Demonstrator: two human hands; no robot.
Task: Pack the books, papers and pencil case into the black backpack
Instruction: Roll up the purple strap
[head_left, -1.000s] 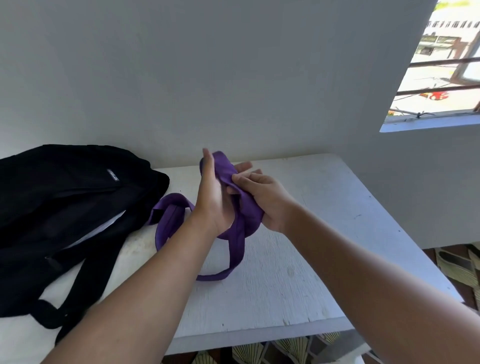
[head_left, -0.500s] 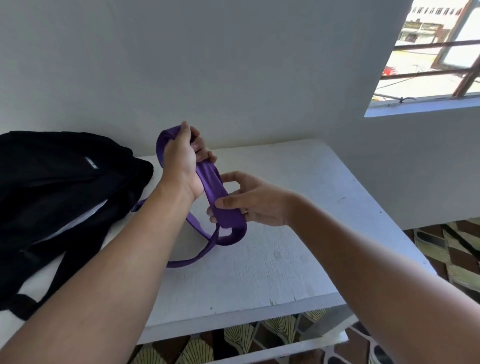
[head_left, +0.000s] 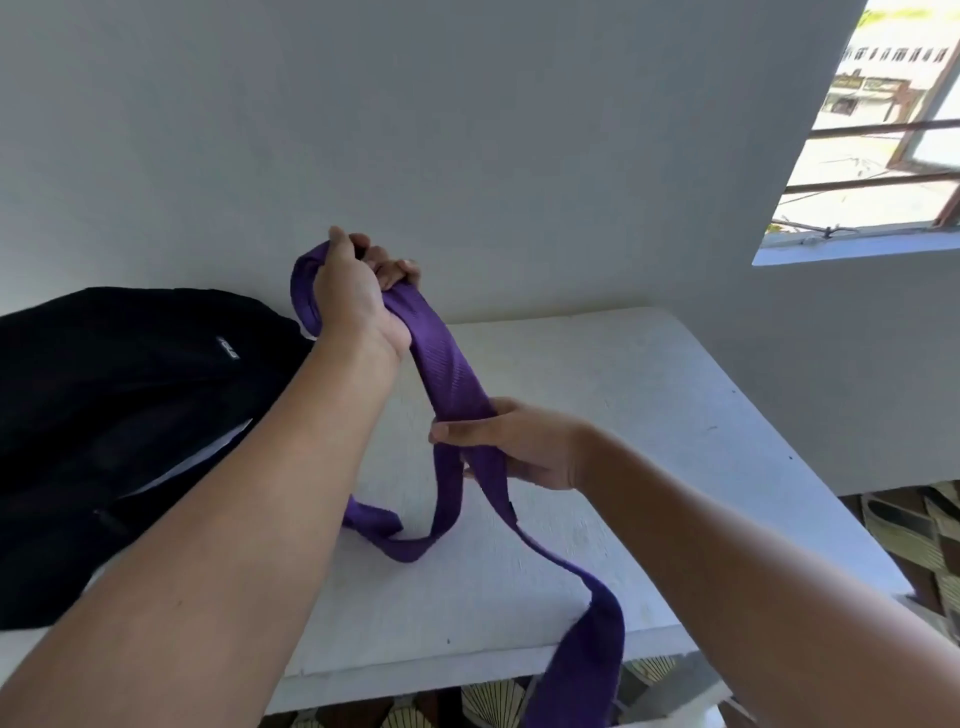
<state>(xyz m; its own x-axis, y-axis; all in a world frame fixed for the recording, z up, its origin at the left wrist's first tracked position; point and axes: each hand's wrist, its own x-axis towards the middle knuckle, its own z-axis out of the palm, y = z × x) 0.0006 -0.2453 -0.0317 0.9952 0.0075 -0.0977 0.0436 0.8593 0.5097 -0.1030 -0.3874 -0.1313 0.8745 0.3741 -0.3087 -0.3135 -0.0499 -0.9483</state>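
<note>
The left hand (head_left: 358, 291) is raised above the white worktop (head_left: 597, 384), its grip clenched around the upper end of a purple strap (head_left: 452, 379); the fingers curl over the top and the strap loops round the back of the hand. From that grip the strap runs down and to the right into the right hand (head_left: 519, 447), whose thumb and fingers are curled round its middle, grasping it (the fingertips themselves are mostly hidden behind the fabric). Below the right grip the strap splits into two runs: one drops to a folded loop lying on the worktop between the two forearms, the other trails toward the camera and hangs over the near edge of the worktop.

The black backpack (head_left: 130, 415) lies on the worktop to the left of the left grip, just beside that forearm, with a pale strip showing in its opening. A barred window (head_left: 872, 156) sits in the wall well to the right of both hands.
</note>
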